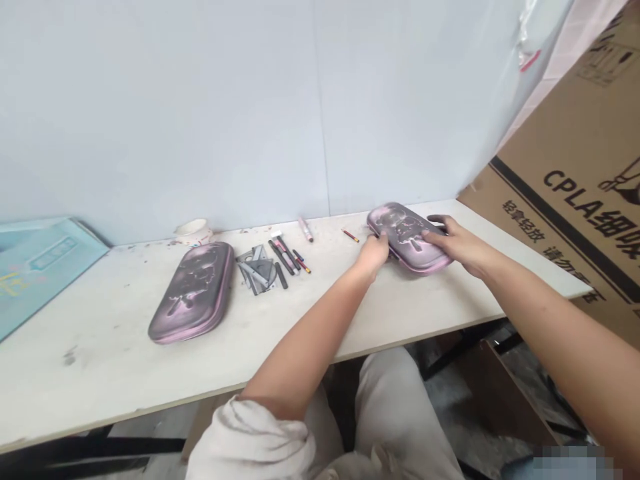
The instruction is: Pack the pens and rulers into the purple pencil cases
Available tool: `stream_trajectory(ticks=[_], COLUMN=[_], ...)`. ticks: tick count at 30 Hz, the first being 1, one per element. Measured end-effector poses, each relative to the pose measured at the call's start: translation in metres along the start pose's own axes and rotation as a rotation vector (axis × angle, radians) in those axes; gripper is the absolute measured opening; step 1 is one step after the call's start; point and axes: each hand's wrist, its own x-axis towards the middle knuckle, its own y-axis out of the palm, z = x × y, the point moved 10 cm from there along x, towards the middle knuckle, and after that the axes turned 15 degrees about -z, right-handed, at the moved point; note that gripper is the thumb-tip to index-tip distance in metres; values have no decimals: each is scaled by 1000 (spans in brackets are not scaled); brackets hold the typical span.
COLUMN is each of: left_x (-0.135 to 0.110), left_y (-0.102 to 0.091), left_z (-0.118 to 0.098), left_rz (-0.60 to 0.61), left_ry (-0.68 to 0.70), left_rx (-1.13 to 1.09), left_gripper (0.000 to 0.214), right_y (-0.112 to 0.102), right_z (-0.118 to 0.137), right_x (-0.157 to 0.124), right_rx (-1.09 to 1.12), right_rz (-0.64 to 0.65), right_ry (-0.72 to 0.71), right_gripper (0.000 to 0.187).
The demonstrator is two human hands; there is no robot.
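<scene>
**Inspector:** Report the item under the hands.

**Assistant:** One pink-and-grey moulded oval pencil case [407, 233] rests near the back edge of the white board counter [100, 347], right of centre. It appears closed, though the hands cover part of it. The left grip [373, 255] is clamped on its near left end. The right grip [459, 241] is spread across its right half, with the fingers [437, 219] curled over the far edge. Neither grip stands apart from the case.

**Inspector:** And the rest of the counter?

**Assistant:** A matching pink-and-grey moulded pencil case [193, 293] lies at the left, also closed. Between the two cases sits a loose heap of black and coloured pens [283, 257] and grey plastic drawing instruments [256, 270]. A slim red pencil [350, 235] lies apart, just left of the held case. A pale pink marker [306, 229] lies against the wall.

**Inspector:** State of progress, as far as visible?

**Assistant:** Both cases are closed, and the pens and instruments remain outside them on the counter. Whether either case holds anything cannot be told from this view.
</scene>
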Motion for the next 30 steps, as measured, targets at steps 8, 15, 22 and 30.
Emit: stream_trajectory(ticks=[8, 15, 22, 30], left_x=[83, 120, 112, 50], left_y=[-124, -163, -155, -153], left_z=[19, 59, 44, -1], left_rz=[-308, -398, -198, -53], left_ry=[137, -15, -101, -235], left_rx=[498, 594, 155, -606], left_gripper=[39, 49, 39, 31], right_y=[46, 122, 151, 186], right_z=[-25, 17, 98, 159], right_x=[43, 19, -2, -41], right_rx=[-96, -206, -256, -400], right_rz=[-154, 26, -45, 62], right_ry=[-65, -265, -628, -737], right_gripper=[53, 51, 41, 39])
